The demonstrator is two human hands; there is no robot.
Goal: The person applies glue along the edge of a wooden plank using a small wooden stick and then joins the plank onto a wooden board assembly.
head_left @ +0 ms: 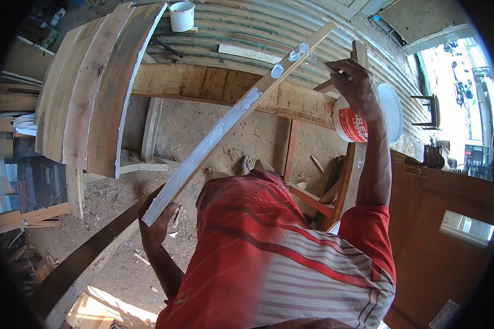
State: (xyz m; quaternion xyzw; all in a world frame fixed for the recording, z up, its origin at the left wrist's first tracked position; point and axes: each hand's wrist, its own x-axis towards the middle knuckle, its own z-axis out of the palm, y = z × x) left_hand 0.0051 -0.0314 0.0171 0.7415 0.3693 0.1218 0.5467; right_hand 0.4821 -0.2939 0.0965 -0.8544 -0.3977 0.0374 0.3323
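A long wooden strip (203, 143) slants across the view, with white paste smeared along most of its face and thick dabs near its far end. My left hand (158, 220) grips the strip's near end, with the thumb along its edge. Over by the far end, my right hand (354, 85) is closed around a thin spreading tool (319, 61), whose blurred tip reaches toward the dabs; its exact kind is unclear. Just beneath my right forearm stands a white bucket (391, 109) with a red label, partly hidden by the arm.
A panel of joined boards (93, 88), white along its edges, lies at the left. A wooden beam (203, 85) crosses in front of corrugated metal sheeting (225, 41). A small white pail (181, 17) stands at the back. A brown wooden door (422, 236) is on the right.
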